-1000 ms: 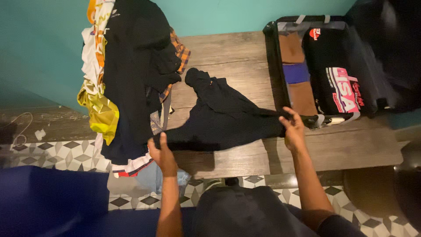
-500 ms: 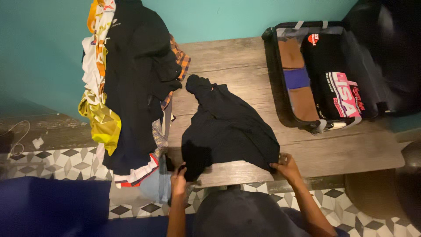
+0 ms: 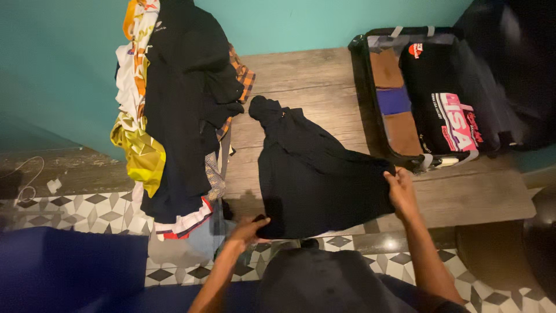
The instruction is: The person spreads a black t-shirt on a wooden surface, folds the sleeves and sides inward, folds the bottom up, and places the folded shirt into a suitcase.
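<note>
Since a moment ago, your right hand (image 3: 401,191) lifted the black garment (image 3: 315,168) edge near the open suitcase (image 3: 370,93); your left hand (image 3: 248,228) pinches its lower corner. Both sets of fingers are closed on cloth over the desk (image 3: 301,75).

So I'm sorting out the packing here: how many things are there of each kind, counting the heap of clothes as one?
Dark garment held by left hand and right hand: 1
Heap of clothes: 1
Open suitcase: 1
Wooden bench: 1
Total: 4
</note>
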